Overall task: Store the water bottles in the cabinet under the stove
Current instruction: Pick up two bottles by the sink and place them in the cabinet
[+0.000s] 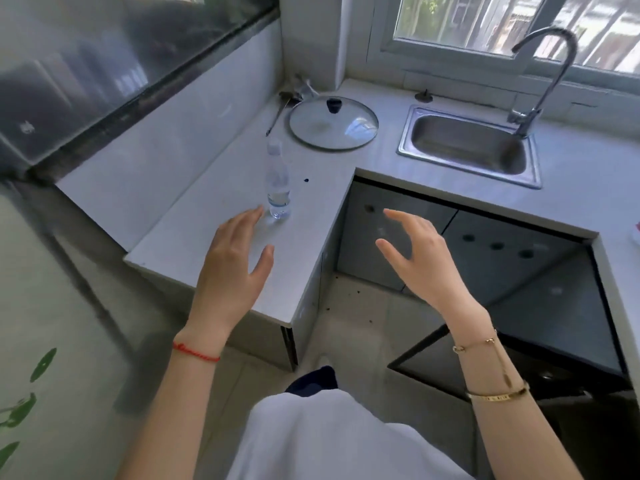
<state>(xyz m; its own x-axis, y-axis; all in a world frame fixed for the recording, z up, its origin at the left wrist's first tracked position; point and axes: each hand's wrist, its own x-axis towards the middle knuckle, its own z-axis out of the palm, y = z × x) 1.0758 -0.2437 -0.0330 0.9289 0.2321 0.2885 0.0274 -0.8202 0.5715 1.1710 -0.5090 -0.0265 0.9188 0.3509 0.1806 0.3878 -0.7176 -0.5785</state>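
Note:
A clear plastic water bottle (pixel 277 183) stands upright on the white counter (pixel 194 216), partly filled. My left hand (pixel 232 263) hovers over the counter just in front of the bottle, fingers spread, fingertips close to its base but apart from it. My right hand (pixel 420 258) is raised over the floor gap to the right of the counter's corner, fingers apart and curled, holding nothing. Below on the right, a dark cabinet door (pixel 540 327) stands swung open.
A glass pot lid (pixel 333 123) lies on the counter behind the bottle, with a ladle (pixel 280 109) beside it. A steel sink (pixel 467 143) and tap (pixel 540 81) sit at the back right under a window. Grey cabinet doors (pixel 391 233) line the corner.

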